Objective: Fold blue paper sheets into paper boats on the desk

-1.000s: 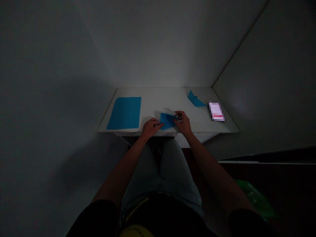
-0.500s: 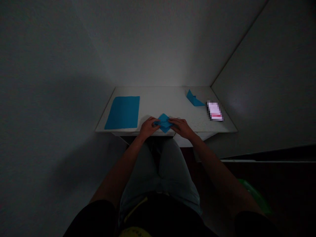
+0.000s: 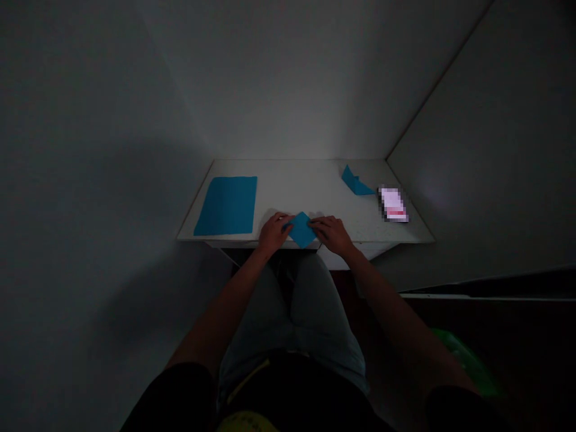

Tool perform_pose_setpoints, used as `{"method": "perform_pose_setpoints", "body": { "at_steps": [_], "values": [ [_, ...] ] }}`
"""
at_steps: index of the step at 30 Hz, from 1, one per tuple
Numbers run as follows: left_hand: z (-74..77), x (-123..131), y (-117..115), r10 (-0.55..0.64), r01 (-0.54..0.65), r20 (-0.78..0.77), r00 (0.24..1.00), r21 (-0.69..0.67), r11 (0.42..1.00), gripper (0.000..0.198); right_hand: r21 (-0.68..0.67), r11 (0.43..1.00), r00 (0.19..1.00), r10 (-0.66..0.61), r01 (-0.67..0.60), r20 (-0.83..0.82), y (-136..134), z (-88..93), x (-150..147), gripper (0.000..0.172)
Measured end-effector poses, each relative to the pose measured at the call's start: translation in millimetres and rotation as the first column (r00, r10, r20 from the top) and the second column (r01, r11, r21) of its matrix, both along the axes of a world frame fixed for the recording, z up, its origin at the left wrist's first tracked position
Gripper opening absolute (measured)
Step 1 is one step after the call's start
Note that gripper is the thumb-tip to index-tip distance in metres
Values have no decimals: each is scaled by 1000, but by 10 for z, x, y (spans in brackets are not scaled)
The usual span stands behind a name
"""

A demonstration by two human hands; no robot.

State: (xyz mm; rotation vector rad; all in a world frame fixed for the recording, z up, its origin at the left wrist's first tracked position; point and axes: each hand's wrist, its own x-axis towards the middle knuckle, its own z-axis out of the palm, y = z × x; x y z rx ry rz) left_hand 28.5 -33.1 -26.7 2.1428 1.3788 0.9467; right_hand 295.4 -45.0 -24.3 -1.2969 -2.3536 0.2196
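A small blue folded paper (image 3: 303, 230), diamond-shaped and flat, lies at the front edge of the white table, one corner toward me. My left hand (image 3: 273, 232) pinches its left corner between thumb and fingers. At the opposite corner my right hand (image 3: 333, 233) grips the paper too, fingers bent over its edge. The fingertips cover both side corners. Farther back on the right sits a blue folded paper boat (image 3: 357, 184).
Flat blue sheets of paper (image 3: 227, 206) lie on the left of the white table (image 3: 297, 186). A phone (image 3: 393, 204) with a lit, blurred screen is near the right edge. Walls stand behind and beside the table. A green object (image 3: 468, 363) is low on the right.
The folded paper has gone from a partly opened shape with a slit across its middle to a flat, smooth diamond. Both hands still hold its side corners.
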Motion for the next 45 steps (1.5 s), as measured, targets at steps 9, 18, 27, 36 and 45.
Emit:
{"method": "perform_pose_setpoints", "body": {
  "at_steps": [9,18,27,36,45],
  "values": [
    [65,-236,-218,-285,289,-104,953,23,957,56,-64,993,995,103,-103,7,-225,15,214,44],
    [370,-43,-40,-13,34,314,949,-62,997,35,-168,985,850,-119,36,-514,9,268,-18,38],
    [211,71,214,0,121,451,893,-238,964,24,-310,951,704,-215,-7,-677,310,19,-50,29],
    [27,241,125,128,-34,440,889,-214,976,43,-235,954,685,-297,186,-665,254,-79,-215,39],
    [24,310,53,-95,151,356,930,-135,979,41,-359,920,834,-318,158,-450,182,-67,-454,67]
  ]
}}
